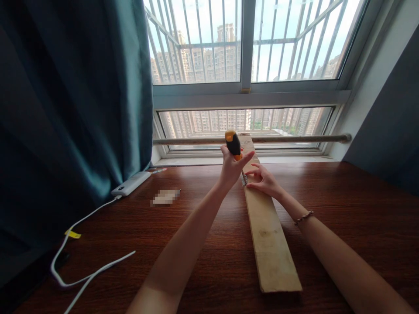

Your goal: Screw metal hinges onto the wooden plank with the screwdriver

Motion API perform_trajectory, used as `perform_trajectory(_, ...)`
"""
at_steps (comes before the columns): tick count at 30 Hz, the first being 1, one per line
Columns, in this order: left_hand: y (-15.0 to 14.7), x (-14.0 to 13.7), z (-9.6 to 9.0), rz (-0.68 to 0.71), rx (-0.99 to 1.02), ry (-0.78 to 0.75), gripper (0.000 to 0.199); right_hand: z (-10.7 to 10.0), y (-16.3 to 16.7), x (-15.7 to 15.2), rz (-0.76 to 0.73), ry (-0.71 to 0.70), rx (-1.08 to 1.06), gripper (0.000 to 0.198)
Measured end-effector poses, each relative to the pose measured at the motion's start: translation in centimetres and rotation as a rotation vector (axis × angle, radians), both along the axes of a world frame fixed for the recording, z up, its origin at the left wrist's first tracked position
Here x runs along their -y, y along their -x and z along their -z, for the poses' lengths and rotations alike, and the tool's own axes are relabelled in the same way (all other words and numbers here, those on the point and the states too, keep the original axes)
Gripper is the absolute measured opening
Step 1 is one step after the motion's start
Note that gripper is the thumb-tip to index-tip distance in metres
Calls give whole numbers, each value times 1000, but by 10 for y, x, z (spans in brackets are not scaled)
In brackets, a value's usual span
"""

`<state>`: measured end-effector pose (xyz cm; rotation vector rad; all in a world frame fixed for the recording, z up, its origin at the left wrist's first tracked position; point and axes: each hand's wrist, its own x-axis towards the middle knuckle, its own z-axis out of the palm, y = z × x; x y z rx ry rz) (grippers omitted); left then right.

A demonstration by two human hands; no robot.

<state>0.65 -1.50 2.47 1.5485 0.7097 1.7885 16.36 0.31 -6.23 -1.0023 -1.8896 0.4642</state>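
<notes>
My left hand grips a screwdriver with a black and orange handle, its handle end tilted up and away from me. The shaft runs down to a small silvery metal piece at the left edge of a long wooden board. Thumb and forefinger of my right hand close around that metal piece, close to the screwdriver's tip. The board lies lengthwise, its far end at the window side. My fingers partly hide the tip and the metal piece, so any screw there cannot be made out.
The board rests on a dark reddish-brown table. To the left lie a white power strip, its white cable with a yellow tag, and a blurred pale item. A metal rail crosses before the window; a dark curtain hangs left.
</notes>
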Motion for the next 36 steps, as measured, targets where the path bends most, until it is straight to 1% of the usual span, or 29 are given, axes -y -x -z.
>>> perform_trajectory(2, 0, -3, 3, 41, 72, 9, 38, 1, 0, -1, -6, 5, -2, 76)
perform_trajectory(4, 1, -6, 5, 62, 126, 4, 32, 2, -1, -2, -5, 4, -5, 76)
perform_trajectory(6, 4, -10, 6, 52, 156, 15, 29, 2, -1, -3, -3, 1, -5, 77)
perform_trajectory(8, 9, -13, 4, 53, 170, 65, 28, 3, -1, -3, -1, 1, -6, 77)
perform_trajectory(11, 17, -16, 0, 98, 152, 117, 32, 3, -1, -3, -3, 5, -10, 77)
perform_trajectory(14, 22, -21, -2, 208, 121, 97, 35, 3, -1, -3, -8, 5, -10, 77)
perform_trajectory(16, 23, -24, -1, 285, 84, 80, 32, 4, -2, -4, -18, 10, -13, 77)
perform_trajectory(18, 22, -26, 1, 321, 45, 55, 26, 5, -2, -5, -33, 21, -18, 77)
perform_trajectory(20, 19, -26, 3, 320, 38, 31, 25, 6, -3, -6, -41, 30, -21, 78)
perform_trajectory(23, 17, -25, 3, 282, 75, 4, 30, 6, -3, -7, -25, 25, -15, 78)
perform_trajectory(31, 24, -15, -9, 257, 47, -37, 31, 8, -4, -9, -51, 27, -37, 79)
perform_trajectory(34, 22, -13, -9, 269, 19, -32, 32, 4, -7, -6, -122, 93, -105, 79)
perform_trajectory(36, 20, -13, -7, 275, 9, -24, 33, 1, -8, -6, -195, 155, -215, 72)
